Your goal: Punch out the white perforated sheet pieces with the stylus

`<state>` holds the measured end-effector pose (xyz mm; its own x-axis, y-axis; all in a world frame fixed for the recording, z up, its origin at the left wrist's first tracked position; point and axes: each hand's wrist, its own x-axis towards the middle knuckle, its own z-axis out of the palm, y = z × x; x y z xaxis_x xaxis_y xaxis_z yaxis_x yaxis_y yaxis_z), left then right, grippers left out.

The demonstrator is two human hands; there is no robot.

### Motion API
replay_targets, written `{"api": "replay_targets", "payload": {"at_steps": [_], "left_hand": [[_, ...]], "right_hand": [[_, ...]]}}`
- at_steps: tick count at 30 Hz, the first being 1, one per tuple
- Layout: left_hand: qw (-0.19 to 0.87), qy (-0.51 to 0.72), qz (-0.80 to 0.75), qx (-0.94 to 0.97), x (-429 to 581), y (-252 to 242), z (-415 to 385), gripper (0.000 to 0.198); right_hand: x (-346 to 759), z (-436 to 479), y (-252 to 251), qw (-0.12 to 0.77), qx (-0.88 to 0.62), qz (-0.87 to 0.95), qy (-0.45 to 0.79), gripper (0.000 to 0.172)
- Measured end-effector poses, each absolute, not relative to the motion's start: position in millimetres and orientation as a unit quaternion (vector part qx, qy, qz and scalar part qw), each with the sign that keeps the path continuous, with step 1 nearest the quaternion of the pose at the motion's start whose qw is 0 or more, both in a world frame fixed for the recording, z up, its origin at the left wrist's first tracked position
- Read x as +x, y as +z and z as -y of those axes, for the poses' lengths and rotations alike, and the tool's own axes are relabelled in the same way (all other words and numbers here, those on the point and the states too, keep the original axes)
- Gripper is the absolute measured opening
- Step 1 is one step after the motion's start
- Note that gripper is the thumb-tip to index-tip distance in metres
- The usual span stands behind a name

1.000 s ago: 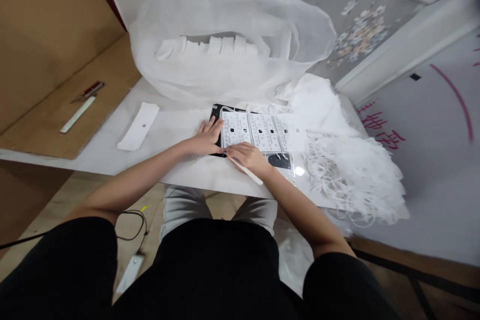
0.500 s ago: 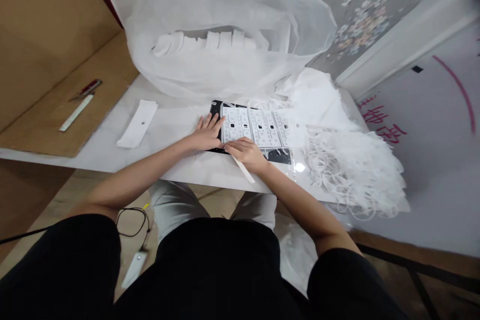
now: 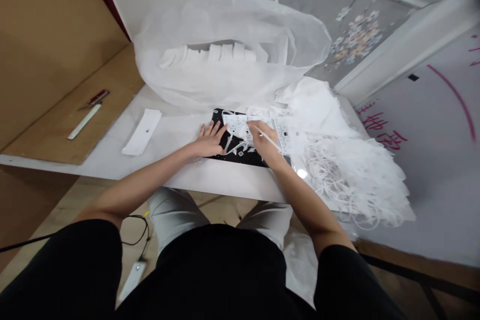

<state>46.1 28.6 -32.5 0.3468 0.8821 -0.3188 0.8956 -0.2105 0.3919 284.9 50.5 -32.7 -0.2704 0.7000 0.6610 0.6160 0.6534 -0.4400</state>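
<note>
Here, red characters (image 3: 376, 123) mark the whiteboard (image 3: 427, 180); hands (image 3: 210, 145) (image 3: 267, 141) overlap a black mat (image 3: 249, 159).

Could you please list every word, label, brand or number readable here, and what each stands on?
No text reads with certainty.
Red handwritten characters on the white panel: too slanted and blurred.
Dark mark on the white strip: too small.
Print on the patterned sheet: too small.

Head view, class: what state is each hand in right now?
Left hand: open, spread on the black board.
Right hand: closed, holding a thin white stick.
</note>
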Motion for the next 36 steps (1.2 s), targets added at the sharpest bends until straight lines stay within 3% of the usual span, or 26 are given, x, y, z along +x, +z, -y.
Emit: {"api": "replay_targets", "payload": {"at_steps": [8,14,22,26,29,32,36], "left_hand": [[0.26,-0.006,-0.556,0.789,42.1,-32.4,-30.3,0.113],[0.263,-0.013,-0.551,0.792,43.0,-28.8,-29.3,0.104],[0.261,-0.03,-0.557,0.788,46.2,-18.2,-25.8,0.1],[0.248,-0.031,-0.546,0.799,43.9,-23.5,-28.8,0.099],[0.255,-0.018,-0.544,0.799,41.3,-30.1,-31.5,0.102],[0.267,0.008,-0.542,0.797,36.1,-36.4,-32.9,0.108],[0.286,0.085,-0.505,0.81,24.4,-37.7,-33.0,0.105]], "right_hand": [[362.4,-154.4,47.5,0.507,-0.478,0.714,-0.075,0.03],[423.4,-201.2,102.8,0.495,-0.522,0.675,-0.164,0.029],[486.9,-223.2,151.2,0.588,-0.53,0.582,-0.185,0.008],[518.6,-228.5,174.0,0.679,-0.525,0.503,-0.099,0.009],[527.8,-209.3,173.2,0.695,-0.525,0.491,-0.013,0.009],[506.7,-166.9,137.5,0.667,-0.495,0.549,0.092,0.003],[437.2,-101.2,59.5,0.585,-0.451,0.587,0.332,0.021]]}}
